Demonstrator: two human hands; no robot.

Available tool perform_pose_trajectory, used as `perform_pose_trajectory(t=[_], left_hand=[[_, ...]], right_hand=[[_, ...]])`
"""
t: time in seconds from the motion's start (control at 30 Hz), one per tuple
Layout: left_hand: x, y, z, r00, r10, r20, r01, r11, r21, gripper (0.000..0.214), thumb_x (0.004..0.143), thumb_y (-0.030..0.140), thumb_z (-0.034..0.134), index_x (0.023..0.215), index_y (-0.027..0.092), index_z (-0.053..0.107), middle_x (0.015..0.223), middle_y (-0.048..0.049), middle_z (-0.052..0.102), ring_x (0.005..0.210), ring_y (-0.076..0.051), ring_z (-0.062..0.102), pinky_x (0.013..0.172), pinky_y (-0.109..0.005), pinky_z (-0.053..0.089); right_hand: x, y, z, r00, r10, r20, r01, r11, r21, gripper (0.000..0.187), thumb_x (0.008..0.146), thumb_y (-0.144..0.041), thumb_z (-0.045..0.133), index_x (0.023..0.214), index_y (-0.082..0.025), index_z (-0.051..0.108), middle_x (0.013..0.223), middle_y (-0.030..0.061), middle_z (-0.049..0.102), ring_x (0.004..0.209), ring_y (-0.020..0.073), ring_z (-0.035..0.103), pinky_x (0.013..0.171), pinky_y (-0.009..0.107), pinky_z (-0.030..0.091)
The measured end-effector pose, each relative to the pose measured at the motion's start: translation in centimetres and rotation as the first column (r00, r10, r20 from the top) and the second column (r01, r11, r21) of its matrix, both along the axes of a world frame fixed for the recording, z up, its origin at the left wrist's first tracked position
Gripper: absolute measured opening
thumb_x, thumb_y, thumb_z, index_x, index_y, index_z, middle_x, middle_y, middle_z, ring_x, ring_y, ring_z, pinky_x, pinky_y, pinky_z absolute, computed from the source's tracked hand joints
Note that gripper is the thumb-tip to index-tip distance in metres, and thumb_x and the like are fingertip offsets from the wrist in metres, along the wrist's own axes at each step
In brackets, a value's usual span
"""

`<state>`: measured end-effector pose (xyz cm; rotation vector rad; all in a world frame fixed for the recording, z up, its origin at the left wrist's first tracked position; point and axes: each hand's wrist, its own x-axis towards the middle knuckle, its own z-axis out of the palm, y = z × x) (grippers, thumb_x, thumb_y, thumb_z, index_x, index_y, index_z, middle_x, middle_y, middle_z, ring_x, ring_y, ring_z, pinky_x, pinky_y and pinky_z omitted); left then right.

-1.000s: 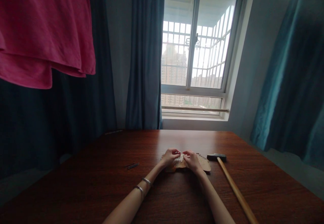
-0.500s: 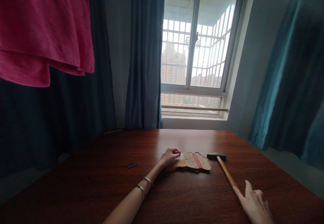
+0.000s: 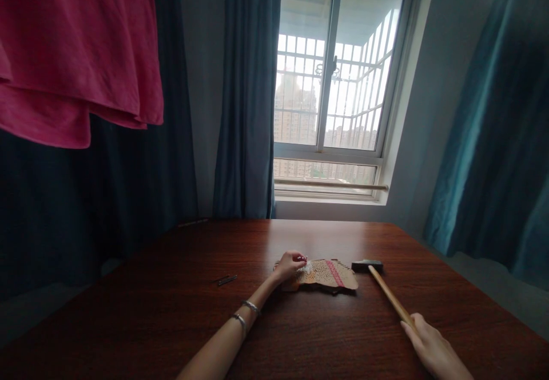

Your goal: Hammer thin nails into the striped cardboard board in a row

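A flat tan piece (image 3: 326, 274) with rows of small holes and a pink stripe lies on the dark wooden table (image 3: 171, 311). My left hand (image 3: 290, 265) rests on its left end, fingers pinched on something small that I cannot make out. A hammer lies to the right, its dark head (image 3: 367, 265) beside the tan piece and its wooden handle (image 3: 389, 297) running toward me. My right hand (image 3: 431, 348) is wrapped around the near end of that handle. Two bracelets sit on my left wrist.
A small dark metal item (image 3: 226, 280) lies on the table left of my left hand. Behind the table are a window (image 3: 334, 82), blue curtains (image 3: 246, 94) on both sides and a pink cloth (image 3: 77, 54) hanging at upper left.
My right hand left the tan piece, swung out to the right and down, and now closes on the hammer handle. My left hand has stayed on the piece.
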<state>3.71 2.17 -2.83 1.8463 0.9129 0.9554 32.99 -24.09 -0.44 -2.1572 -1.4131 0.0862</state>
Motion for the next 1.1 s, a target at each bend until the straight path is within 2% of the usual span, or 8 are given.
perform_pose_trajectory(t=[0.07, 0.13, 0.2, 0.3, 0.47, 0.63, 0.77, 1.1], left_hand=[[0.0, -0.1, 0.1, 1.0, -0.001, 0.013, 0.001, 1.0, -0.003, 0.022, 0.062, 0.027, 0.061, 0.074, 0.01, 0.068, 0.075, -0.0067, 0.068, 0.074, -0.018, 0.062, 0.069, -0.025, 0.046], [0.0, -0.1, 0.0, 1.0, 0.002, 0.023, -0.002, 1.0, -0.002, 0.021, 0.062, 0.026, 0.061, 0.073, 0.01, 0.067, 0.075, -0.0068, 0.068, 0.075, -0.018, 0.062, 0.07, -0.025, 0.046], [0.0, 0.0, -0.1, 1.0, 0.0, 0.022, 0.0, 1.0, 0.003, 0.022, 0.062, 0.027, 0.061, 0.073, 0.01, 0.067, 0.075, -0.0067, 0.068, 0.076, -0.018, 0.062, 0.07, -0.025, 0.046], [0.0, 0.2, -0.4, 1.0, -0.001, 0.003, 0.001, 1.0, 0.012, 0.023, 0.063, 0.029, 0.061, 0.074, 0.01, 0.067, 0.076, -0.0067, 0.068, 0.077, -0.019, 0.062, 0.069, -0.025, 0.046], [0.0, 0.2, -0.5, 1.0, 0.008, -0.011, -0.008, 1.0, 0.021, 0.022, 0.063, 0.029, 0.06, 0.075, 0.011, 0.067, 0.077, -0.0056, 0.068, 0.078, -0.018, 0.061, 0.07, -0.025, 0.045], [-0.2, -0.3, 0.2, 0.999, 0.011, -0.037, -0.01, 0.999, 0.031, 0.021, 0.064, 0.029, 0.06, 0.074, 0.012, 0.067, 0.075, -0.0048, 0.068, 0.075, -0.017, 0.061, 0.069, -0.024, 0.044], [-0.2, -0.5, 0.5, 0.997, 0.023, -0.071, -0.019, 0.998, 0.056, 0.023, 0.064, 0.031, 0.06, 0.075, 0.012, 0.068, 0.075, -0.0047, 0.068, 0.074, -0.018, 0.06, 0.067, -0.025, 0.043], [-0.2, 0.3, -0.7, 0.991, 0.059, -0.121, -0.043, 0.99, 0.131, 0.021, 0.064, 0.029, 0.058, 0.073, 0.013, 0.068, 0.073, -0.0035, 0.067, 0.072, -0.017, 0.059, 0.066, -0.024, 0.042]], right_hand=[[0.5, 0.5, 1.0, 0.987, 0.047, -0.156, -0.047, 0.999, 0.003, 0.025, 0.075, -0.044, 0.043, 0.061, -0.025, 0.053, 0.057, 0.0036, 0.061, 0.057, 0.0217, 0.061, 0.051, 0.028, 0.043], [-0.1, 0.8, 1.8, 0.931, 0.072, -0.357, -0.065, 0.997, 0.033, 0.027, 0.072, -0.047, 0.044, 0.065, -0.023, 0.055, 0.053, 0.0023, 0.058, 0.054, 0.0198, 0.059, 0.048, 0.027, 0.042], [-1.6, 0.9, 2.4, 0.837, 0.07, -0.543, -0.045, 0.997, 0.06, 0.031, 0.07, -0.05, 0.047, 0.075, -0.021, 0.057, 0.049, -0.0011, 0.053, 0.041, 0.0149, 0.051, 0.039, 0.025, 0.036], [-4.5, 0.8, 3.5, 0.636, 0.102, -0.765, -0.056, 0.995, 0.086, 0.042, 0.067, -0.052, 0.051, 0.094, -0.02, 0.055, 0.048, -0.0064, 0.045, 0.029, 0.0066, 0.034, 0.03, 0.019, 0.021], [-8.3, 0.9, 5.8, 0.333, 0.186, -0.924, -0.225, 0.968, 0.114, 0.047, 0.066, -0.051, 0.057, 0.104, -0.023, 0.05, 0.05, -0.0087, 0.042, 0.028, 0.002, 0.027, 0.028, 0.014, 0.014], [-10.8, 1.7, 6.4, 0.15, 0.195, -0.969, -0.345, 0.929, 0.133, 0.043, 0.069, -0.051, 0.058, 0.101, -0.025, 0.046, 0.052, -0.0099, 0.043, 0.028, -0.0009, 0.024, 0.027, 0.01, 0.013], [-12.0, 2.4, 6.2, 0.093, 0.174, -0.98, -0.367, 0.921, 0.129, 0.041, 0.068, -0.053, 0.059, 0.094, -0.025, 0.045, 0.051, -0.0106, 0.042, 0.028, -0.0013, 0.023, 0.026, 0.01, 0.011], [-12.2, 3.0, 5.6, 0.135, 0.197, -0.971, -0.368, 0.92, 0.135, 0.043, 0.068, -0.054, 0.059, 0.095, -0.023, 0.046, 0.05, -0.0107, 0.041, 0.028, -0.0012, 0.024, 0.025, 0.01, 0.01]])
